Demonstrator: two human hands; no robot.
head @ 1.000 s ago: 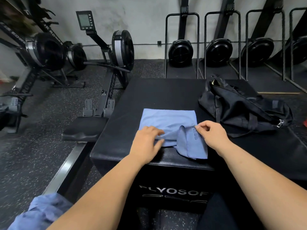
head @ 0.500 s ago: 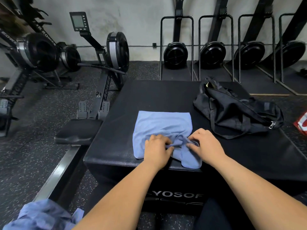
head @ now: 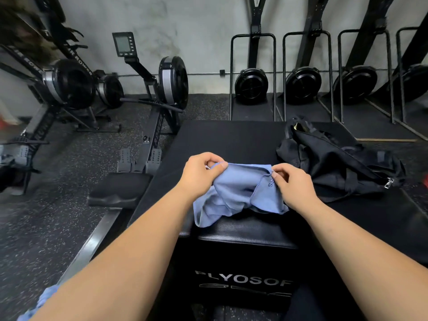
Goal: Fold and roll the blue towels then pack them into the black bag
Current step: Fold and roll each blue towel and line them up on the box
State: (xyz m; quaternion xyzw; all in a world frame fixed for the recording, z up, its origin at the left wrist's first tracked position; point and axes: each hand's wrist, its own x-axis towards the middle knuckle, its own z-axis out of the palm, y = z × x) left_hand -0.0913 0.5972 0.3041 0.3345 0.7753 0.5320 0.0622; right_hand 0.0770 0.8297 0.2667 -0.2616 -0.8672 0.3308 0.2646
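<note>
Soft light-blue cloth towel (head: 240,191), held slack over black padded plyo box (head: 231,140), centre: left hand (head: 201,174) pinches ten-o'clock corner, right hand (head: 294,184) two-o'clock corner. Step: folding. Next likely needs edges matched, laid flat. Crumpled black fabric bag (head: 335,165), two o'clock.

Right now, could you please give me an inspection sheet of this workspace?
Surface: black padded box.
Job's things: blue towel held up by its top corners, lower part bunched on the box; black bag slumped to its right; more blue cloth at lower left.
Clutter: nothing seen.
Grippers: left hand and right hand each pinch a towel corner.
Cables: nothing seen.
Surroundings: rowing machines on the floor and upright by the wall.
</note>
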